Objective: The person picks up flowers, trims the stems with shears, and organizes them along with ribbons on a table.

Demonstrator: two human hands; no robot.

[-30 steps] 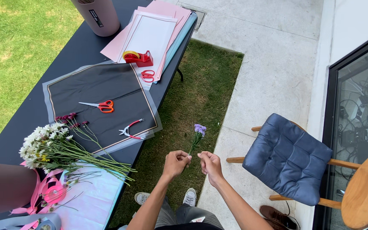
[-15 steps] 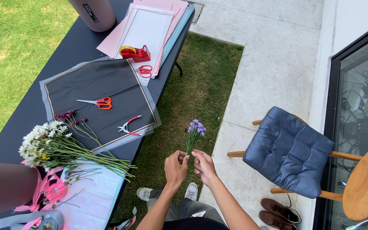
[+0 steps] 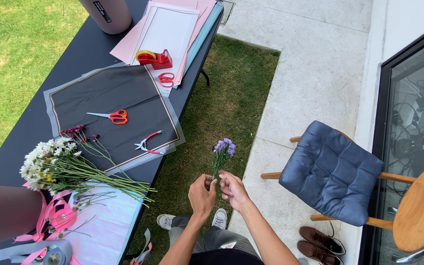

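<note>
— What's closest to the camera?

— Both hands, held over the grass beside the table. The left hand and right hand meet at the bottom of a purple flower sprig; the fingers of each are pinched together on its green stem, and the bloom stands upright above them. Below are grey trousers and white sneakers.

— And on the table?

— At the near end, pink ribbon and a bunch of white daisies with long stems lying across white paper. Past that, a black sheet of wrapping paper carrying orange scissors and red-handled pliers. Farther on, a red tape dispenser on pink and white sheets.

— To the right?

— A wooden chair with a blue cushion, brown shoes beside it on the pavement.
</note>
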